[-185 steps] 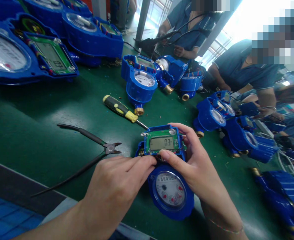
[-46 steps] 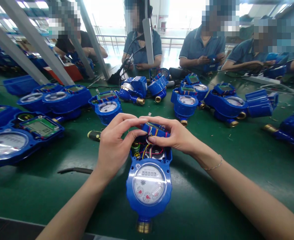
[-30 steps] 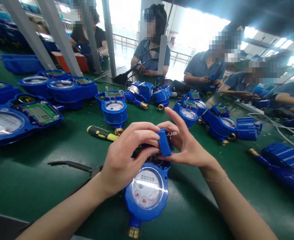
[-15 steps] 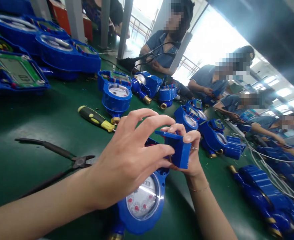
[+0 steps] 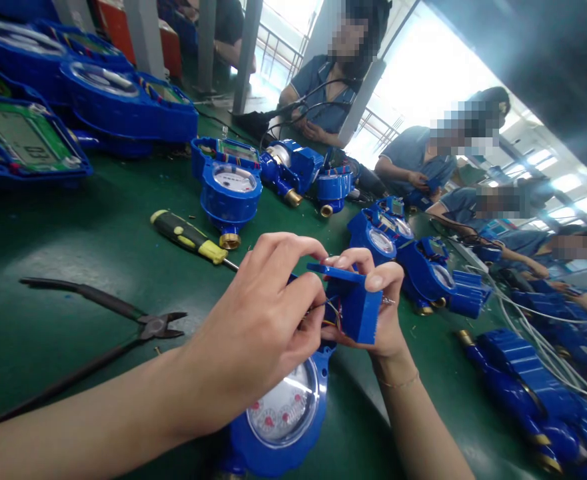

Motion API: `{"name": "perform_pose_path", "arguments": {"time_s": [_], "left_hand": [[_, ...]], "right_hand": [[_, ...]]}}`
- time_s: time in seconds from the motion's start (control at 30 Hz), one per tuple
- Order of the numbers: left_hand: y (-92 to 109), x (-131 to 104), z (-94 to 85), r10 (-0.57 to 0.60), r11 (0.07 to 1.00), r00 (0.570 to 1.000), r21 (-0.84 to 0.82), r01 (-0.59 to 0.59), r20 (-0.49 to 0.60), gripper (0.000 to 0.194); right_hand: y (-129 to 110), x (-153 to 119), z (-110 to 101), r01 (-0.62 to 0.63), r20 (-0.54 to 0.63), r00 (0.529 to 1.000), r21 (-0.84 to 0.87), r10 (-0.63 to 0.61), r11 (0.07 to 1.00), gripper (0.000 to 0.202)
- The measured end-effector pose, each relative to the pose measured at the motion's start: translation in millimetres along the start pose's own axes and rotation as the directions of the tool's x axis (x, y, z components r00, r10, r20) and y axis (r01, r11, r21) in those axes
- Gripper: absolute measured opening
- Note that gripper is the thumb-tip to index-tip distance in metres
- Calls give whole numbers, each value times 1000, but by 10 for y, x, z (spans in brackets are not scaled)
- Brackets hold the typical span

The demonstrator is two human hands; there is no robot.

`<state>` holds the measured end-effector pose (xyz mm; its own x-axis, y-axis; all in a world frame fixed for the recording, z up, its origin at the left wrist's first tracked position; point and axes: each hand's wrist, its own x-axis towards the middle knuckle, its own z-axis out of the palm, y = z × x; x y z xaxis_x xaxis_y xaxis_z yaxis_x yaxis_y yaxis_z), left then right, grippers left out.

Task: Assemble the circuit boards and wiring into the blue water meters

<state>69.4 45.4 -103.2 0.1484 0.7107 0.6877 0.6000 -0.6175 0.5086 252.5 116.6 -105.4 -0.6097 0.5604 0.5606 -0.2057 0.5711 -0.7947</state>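
Observation:
A blue plastic cover (image 5: 360,307), angular and tilted, is gripped by my right hand (image 5: 388,310), thumb on its upper face. Thin coloured wires (image 5: 337,313) come out of its left side. My left hand (image 5: 268,320) is closed in a pinch at these wires, with the fingertips partly hidden. Below both hands lies a blue water meter (image 5: 286,413) with a clear round dial and red pointers; my left hand and forearm cover part of it.
On the green table (image 5: 123,220) to the left are black-handled cutting pliers (image 5: 156,327) and a yellow-black screwdriver (image 5: 188,237). More blue meters (image 5: 230,190) stand behind and left, others (image 5: 533,400) at right beside white cables (image 5: 538,320). Several co-workers (image 5: 418,160) sit beyond.
My left fingers have drawn back left from the blue cover and closed into a pinch, and the wires now show. My right hand keeps the cover nearly in place.

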Motion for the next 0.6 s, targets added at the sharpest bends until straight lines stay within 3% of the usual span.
{"name": "perform_pose_path", "arguments": {"time_s": [0.3,0.5,0.6], "left_hand": [[55,-9,5,-9,1000,1000,-1,9,-30,11],[31,-8,-24,-2,1000,1000,-1,2,10,8],[-9,13,-62,-22,1000,999,19,21,50,10]], "right_hand": [[10,-1,23,17,-26,1000,-18,-17,1000,55],[-63,10,67,-62,-62,996,5,63,998,56],[-109,15,106,-191,-112,977,-64,183,979,62]]}}
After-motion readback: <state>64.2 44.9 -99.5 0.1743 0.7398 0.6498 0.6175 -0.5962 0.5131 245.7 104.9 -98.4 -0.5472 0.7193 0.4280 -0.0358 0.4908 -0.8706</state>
